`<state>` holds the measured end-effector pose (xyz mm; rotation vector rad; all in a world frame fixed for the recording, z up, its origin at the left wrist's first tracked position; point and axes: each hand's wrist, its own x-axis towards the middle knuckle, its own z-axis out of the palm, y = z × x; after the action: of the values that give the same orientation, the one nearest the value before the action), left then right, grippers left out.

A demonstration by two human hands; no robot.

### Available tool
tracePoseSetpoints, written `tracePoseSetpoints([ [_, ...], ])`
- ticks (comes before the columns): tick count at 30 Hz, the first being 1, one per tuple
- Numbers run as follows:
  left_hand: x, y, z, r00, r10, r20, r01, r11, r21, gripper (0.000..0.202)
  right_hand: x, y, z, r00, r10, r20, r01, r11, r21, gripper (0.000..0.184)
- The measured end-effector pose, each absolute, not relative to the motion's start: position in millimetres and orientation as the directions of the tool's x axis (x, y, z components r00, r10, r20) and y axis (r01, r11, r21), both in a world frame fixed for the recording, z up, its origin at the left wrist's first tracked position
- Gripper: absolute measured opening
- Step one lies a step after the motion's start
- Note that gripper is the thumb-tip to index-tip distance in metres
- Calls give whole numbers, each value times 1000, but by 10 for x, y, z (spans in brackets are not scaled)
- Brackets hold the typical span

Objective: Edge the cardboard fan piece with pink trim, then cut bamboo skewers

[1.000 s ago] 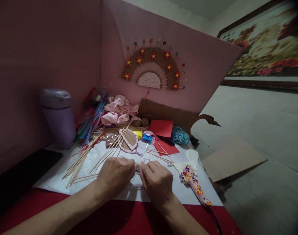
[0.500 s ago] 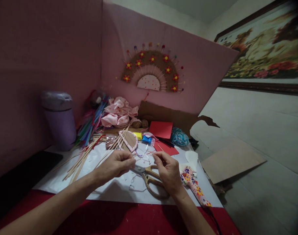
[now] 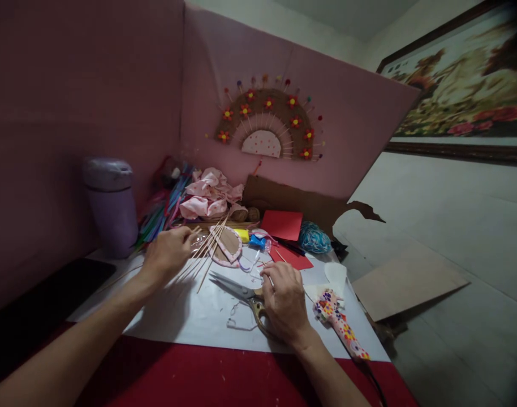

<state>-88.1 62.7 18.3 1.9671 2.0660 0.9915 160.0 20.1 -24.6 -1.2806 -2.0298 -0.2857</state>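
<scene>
My left hand (image 3: 167, 255) is closed at the left of the white sheet, fingers curled around thin wooden sticks; light stick ends show by its fingertips, but its grip is partly hidden. Other thin wooden sticks (image 3: 210, 249) fan out just right of it, crossing a pink-edged cardboard piece (image 3: 229, 246). My right hand (image 3: 286, 299) is closed over the handles of the scissors (image 3: 235, 287), with a thin stick pinched between its fingers. The scissors lie with blades pointing left, near a loose white string (image 3: 240, 326).
A purple tumbler (image 3: 112, 212) and a black flat object (image 3: 86, 282) stand left. Behind are pink fabric (image 3: 210, 192), red paper (image 3: 281, 224) and blue yarn (image 3: 314, 237). A flower-patterned tool with a cord (image 3: 343, 328) lies right. A decorated cardboard arch (image 3: 262, 102) hangs on the pink panel.
My left hand has moved left, away from the scissors, to the sticks. My right hand has turned palm down and stays over the scissor handles. The view has shifted slightly.
</scene>
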Motion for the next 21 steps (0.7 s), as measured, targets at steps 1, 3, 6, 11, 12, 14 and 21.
tracePoseSetpoints([
  [1,-961,686,170,-203,927,317,882,32,471,31,1589,194,-252,-264,700,663,854,489,-177,14],
  [3,-1093,792,120,-278,918,283,906,152,396,37,1583,187,-267,-268,693,669,848,499,-177,15],
  [6,-1194,877,43,-298,910,288,927,203,316,39,1587,182,-282,-263,686,679,838,511,-192,14],
  [11,-1099,788,62,-218,869,443,973,159,166,40,1583,166,-277,-248,675,695,827,521,-211,14],
  [12,-1055,759,75,-202,868,453,976,138,171,39,1579,162,-275,-250,672,698,825,525,-210,14],
  [14,-966,722,79,-164,894,417,977,87,197,40,1571,156,-274,-255,665,702,822,531,-205,14],
  [21,-831,798,-90,-69,985,159,963,25,268,29,1549,147,-277,-288,663,691,815,549,-186,16],
])
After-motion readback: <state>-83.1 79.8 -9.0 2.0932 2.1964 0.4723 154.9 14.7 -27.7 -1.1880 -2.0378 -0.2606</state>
